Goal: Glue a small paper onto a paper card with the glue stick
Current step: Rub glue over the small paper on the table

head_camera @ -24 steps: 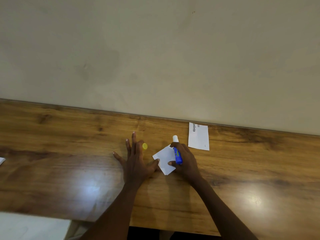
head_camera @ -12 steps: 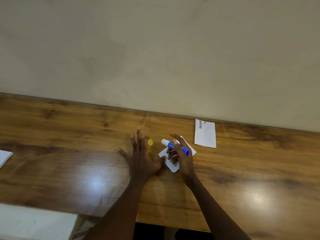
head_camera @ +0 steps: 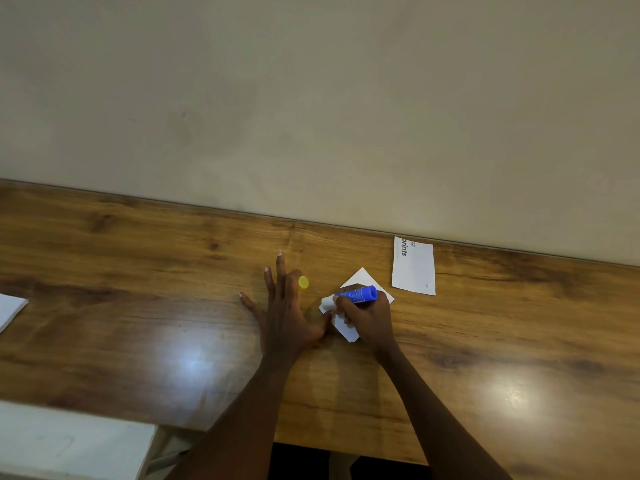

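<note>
Head view: applying glue stick (head_camera: 360, 294), gripped in right hand (head_camera: 367, 317), to small paper (head_camera: 360, 277); left hand (head_camera: 284, 317) splayed flat beside. Next: flip onto paper card (head_camera: 414, 268).

Your right hand (head_camera: 367, 318) covers the middle of the small paper (head_camera: 362, 277), and the view's left edge cuts off another white sheet (head_camera: 10, 308).

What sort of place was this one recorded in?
Likely an indoor desk or worktable; home or office, I cannot tell. A wood-grain tabletop stands against a plain beige wall. A small paper and a printed card lie on it, with a glue stick held over the paper.
</note>
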`<state>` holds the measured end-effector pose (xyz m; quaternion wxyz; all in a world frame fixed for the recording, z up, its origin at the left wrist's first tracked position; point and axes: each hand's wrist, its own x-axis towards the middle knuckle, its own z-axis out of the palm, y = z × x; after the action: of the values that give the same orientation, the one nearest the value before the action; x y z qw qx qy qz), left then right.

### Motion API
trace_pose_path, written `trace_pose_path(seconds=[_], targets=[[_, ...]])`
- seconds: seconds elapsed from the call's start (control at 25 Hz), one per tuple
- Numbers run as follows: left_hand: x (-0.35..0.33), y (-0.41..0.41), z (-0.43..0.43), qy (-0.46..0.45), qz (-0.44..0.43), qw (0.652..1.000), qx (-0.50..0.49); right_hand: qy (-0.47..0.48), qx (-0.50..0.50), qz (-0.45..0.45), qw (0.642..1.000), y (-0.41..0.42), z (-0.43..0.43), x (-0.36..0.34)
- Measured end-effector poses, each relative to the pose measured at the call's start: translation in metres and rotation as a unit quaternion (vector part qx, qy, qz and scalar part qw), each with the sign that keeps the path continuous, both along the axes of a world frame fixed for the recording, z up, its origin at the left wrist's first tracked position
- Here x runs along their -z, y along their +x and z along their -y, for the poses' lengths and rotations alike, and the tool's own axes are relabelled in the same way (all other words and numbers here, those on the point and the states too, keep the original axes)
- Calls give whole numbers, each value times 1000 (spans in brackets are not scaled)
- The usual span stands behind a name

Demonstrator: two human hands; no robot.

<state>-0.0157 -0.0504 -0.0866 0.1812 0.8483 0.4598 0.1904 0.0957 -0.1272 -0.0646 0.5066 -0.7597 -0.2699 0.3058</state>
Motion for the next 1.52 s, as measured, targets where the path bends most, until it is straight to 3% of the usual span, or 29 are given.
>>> trace_pose_path(seconds=[0.32, 0.76, 1.52], targets=[[-3, -1, 1, -14, 13, 1000, 5, -10, -65, 44, 997, 4, -2, -4], [-2, 0, 0, -26, 5, 1000, -2, -50, 12, 47, 998, 30, -3, -9], [-4, 1, 0, -26, 1, 1000, 1, -25, 89, 65, 994, 50, -4, -9]])
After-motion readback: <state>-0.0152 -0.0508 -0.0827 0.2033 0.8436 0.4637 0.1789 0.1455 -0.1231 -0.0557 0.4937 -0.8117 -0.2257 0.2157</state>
